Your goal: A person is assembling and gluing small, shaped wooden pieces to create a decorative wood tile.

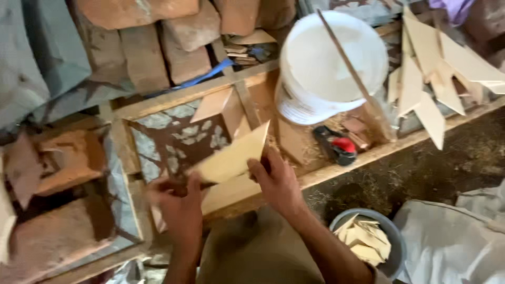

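I have a thin, pale triangle of wood (231,158) held between both hands over the wooden bench (368,155), near its front edge. My right hand (279,184) pinches the near right corner, fingers curled closed on it. My left hand (179,202) is closed lower left — it looks to be gripping something dark under the wood, but the blur hides what, and I cannot tell how tightly.

The piece is thin and held only at its edges — too hard a squeeze or twist could snap it, I judge. The pointed corner tilts toward the white bucket (331,68) and the stick (350,68) leaning in it; a careless swing might knock them. If I drop it, it could land in the grey bowl of offcuts (392,234) at near right.
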